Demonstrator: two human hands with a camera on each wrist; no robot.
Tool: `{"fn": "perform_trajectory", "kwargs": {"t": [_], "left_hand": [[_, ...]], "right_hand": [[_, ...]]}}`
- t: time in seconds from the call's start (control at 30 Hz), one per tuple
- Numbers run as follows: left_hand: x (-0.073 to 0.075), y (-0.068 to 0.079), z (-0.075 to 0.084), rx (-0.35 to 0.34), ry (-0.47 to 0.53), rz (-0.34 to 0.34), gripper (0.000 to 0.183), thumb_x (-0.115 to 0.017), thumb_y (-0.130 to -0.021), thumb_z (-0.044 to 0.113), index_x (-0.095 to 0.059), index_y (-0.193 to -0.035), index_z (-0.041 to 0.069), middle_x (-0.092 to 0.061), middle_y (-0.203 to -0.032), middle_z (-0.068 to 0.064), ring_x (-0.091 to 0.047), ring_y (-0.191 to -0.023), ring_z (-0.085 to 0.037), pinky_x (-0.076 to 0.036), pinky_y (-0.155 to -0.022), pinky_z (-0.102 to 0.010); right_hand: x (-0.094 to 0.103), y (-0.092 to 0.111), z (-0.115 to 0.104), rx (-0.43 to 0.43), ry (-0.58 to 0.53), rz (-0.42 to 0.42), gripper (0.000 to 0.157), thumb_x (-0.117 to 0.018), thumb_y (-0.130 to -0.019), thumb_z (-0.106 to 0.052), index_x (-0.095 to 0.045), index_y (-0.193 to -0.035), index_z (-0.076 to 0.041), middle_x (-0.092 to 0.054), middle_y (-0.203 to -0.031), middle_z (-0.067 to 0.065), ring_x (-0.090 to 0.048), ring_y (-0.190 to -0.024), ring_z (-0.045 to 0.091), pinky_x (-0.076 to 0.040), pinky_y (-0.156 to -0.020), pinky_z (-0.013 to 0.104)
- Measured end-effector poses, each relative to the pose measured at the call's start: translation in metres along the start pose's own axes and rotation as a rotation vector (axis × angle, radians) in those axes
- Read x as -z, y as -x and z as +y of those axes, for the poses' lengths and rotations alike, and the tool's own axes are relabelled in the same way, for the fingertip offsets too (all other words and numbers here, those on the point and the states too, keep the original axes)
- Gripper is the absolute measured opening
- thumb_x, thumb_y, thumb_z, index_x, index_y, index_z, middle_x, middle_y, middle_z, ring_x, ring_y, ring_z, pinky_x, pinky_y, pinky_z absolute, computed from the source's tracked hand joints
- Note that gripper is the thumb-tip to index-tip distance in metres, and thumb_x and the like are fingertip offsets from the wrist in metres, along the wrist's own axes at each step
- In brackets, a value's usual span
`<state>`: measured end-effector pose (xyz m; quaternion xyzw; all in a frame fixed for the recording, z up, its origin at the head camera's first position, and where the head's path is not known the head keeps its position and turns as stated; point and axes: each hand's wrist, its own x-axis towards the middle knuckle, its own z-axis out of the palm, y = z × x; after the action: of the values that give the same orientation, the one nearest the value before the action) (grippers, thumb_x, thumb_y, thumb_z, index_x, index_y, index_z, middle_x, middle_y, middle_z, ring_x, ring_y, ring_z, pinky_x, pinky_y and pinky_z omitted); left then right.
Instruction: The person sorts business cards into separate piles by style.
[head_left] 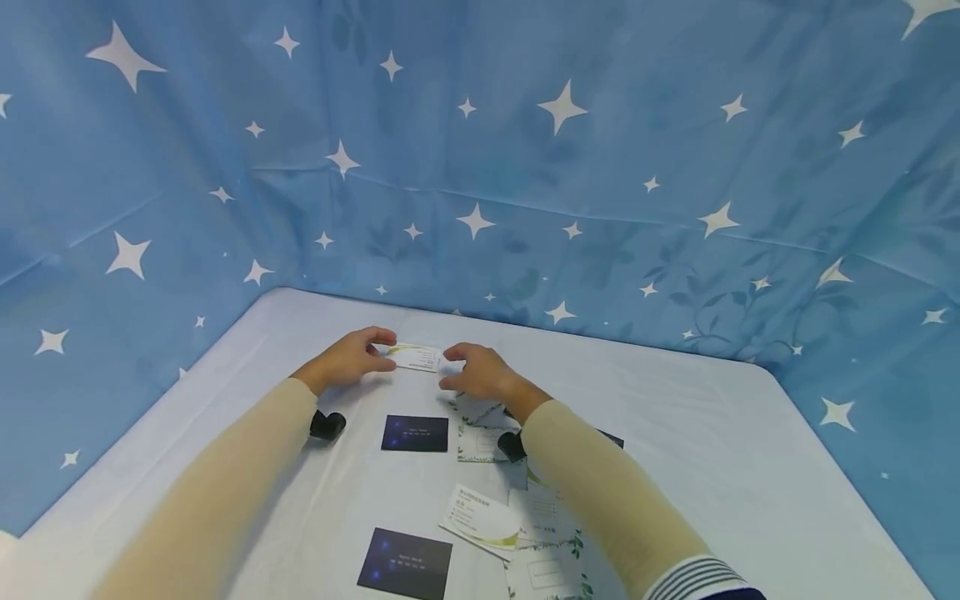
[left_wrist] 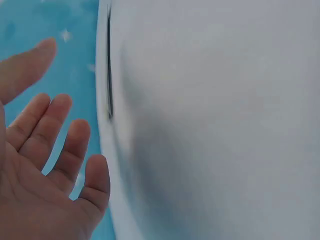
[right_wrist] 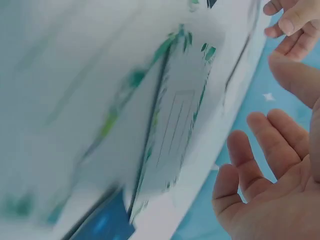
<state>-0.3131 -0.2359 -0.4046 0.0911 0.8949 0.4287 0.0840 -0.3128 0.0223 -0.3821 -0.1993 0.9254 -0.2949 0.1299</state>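
A white business card with a yellow-green curve (head_left: pixel 415 357) lies flat near the far side of the table, between my two hands. My left hand (head_left: pixel 351 358) is at its left end, thumb and fingers apart, fingertips right at the card's edge. On the other side, my right hand (head_left: pixel 483 372) has its fingers spread a little, just off the card's right end. The wrist views show both palms bare: the left hand (left_wrist: pixel 60 170) and the right hand (right_wrist: pixel 270 185) have loosely bent fingers. White leaf-bordered cards (head_left: pixel 476 443) lie below the right hand, partly hidden by its wrist.
Two dark blue cards lie nearer me, one in the middle (head_left: pixel 415 433) and one at the front (head_left: pixel 406 564). Another white-and-gold card (head_left: pixel 480 521) overlaps leaf-bordered cards (head_left: pixel 546 575). A dark card corner (head_left: pixel 613 437) shows behind my right forearm. A blue starry curtain (head_left: pixel 480 167) hangs behind the white table.
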Motion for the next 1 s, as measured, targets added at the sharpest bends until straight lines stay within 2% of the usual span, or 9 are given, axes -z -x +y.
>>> {"fn": "perform_trajectory", "kwargs": {"t": [0.1, 0.27, 0.4, 0.57, 0.7, 0.83, 1.0], "left_hand": [[-0.004, 0.015, 0.010, -0.049, -0.039, -0.037, 0.060, -0.073, -0.092, 0.023, -0.050, -0.143, 0.004, -0.052, -0.143, -0.013, -0.048, -0.121, -0.032, -0.040, -0.099, -0.049], [-0.015, 0.046, 0.024, -0.098, -0.122, -0.055, 0.059, -0.077, -0.089, 0.025, -0.054, -0.141, 0.007, -0.055, -0.140, -0.009, -0.048, -0.123, -0.032, -0.041, -0.099, -0.052], [-0.027, 0.068, 0.036, -0.133, -0.109, -0.053, 0.057, -0.079, -0.087, 0.024, -0.057, -0.137, 0.009, -0.058, -0.136, -0.005, -0.049, -0.122, -0.030, -0.041, -0.097, -0.052], [-0.051, 0.088, 0.049, -0.193, -0.056, -0.075, 0.057, -0.081, -0.085, 0.026, -0.059, -0.136, 0.009, -0.059, -0.134, -0.003, -0.051, -0.120, -0.031, -0.043, -0.093, -0.051], [-0.071, 0.100, 0.055, -0.230, -0.016, -0.084, 0.059, -0.082, -0.084, 0.027, -0.060, -0.135, 0.009, -0.060, -0.133, -0.004, -0.053, -0.116, -0.030, -0.044, -0.093, -0.051], [-0.087, 0.106, 0.059, -0.268, 0.025, -0.082, 0.058, -0.083, -0.083, 0.027, -0.061, -0.133, 0.008, -0.062, -0.130, -0.004, -0.053, -0.109, -0.028, -0.042, -0.093, -0.050], [-0.099, 0.110, 0.063, -0.282, 0.027, -0.145, 0.058, -0.084, -0.082, 0.029, -0.062, -0.132, 0.009, -0.063, -0.128, 0.000, -0.053, -0.103, -0.025, -0.043, -0.090, -0.047]], "right_hand": [[0.009, 0.021, 0.008, 0.051, -0.029, -0.018, 0.055, -0.076, -0.091, -0.026, -0.057, -0.140, -0.011, -0.057, -0.140, 0.004, -0.052, -0.124, 0.027, -0.044, -0.099, 0.044], [0.020, 0.064, 0.023, 0.077, -0.023, -0.007, 0.057, -0.078, -0.089, -0.029, -0.058, -0.140, -0.015, -0.060, -0.134, 0.004, -0.053, -0.120, 0.025, -0.045, -0.096, 0.047], [0.019, 0.097, 0.034, 0.088, -0.042, 0.030, 0.058, -0.080, -0.087, -0.030, -0.059, -0.139, -0.016, -0.061, -0.132, 0.004, -0.054, -0.118, 0.026, -0.044, -0.096, 0.049], [0.008, 0.133, 0.038, 0.075, -0.049, 0.075, 0.057, -0.082, -0.085, -0.035, -0.063, -0.136, -0.017, -0.062, -0.130, -0.001, -0.055, -0.116, 0.023, -0.044, -0.094, 0.051], [-0.001, 0.156, 0.040, 0.078, -0.030, 0.067, 0.059, -0.084, -0.081, -0.040, -0.066, -0.131, -0.014, -0.064, -0.127, -0.002, -0.056, -0.111, 0.023, -0.045, -0.090, 0.050], [-0.007, 0.171, 0.042, 0.080, 0.009, 0.030, 0.058, -0.085, -0.078, -0.042, -0.069, -0.126, -0.015, -0.066, -0.122, -0.004, -0.058, -0.109, 0.021, -0.044, -0.094, 0.050], [-0.009, 0.181, 0.044, 0.092, 0.075, -0.053, 0.052, -0.085, -0.076, -0.046, -0.073, -0.119, -0.020, -0.069, -0.112, -0.013, -0.052, -0.099, 0.013, -0.041, -0.090, 0.045]]}}
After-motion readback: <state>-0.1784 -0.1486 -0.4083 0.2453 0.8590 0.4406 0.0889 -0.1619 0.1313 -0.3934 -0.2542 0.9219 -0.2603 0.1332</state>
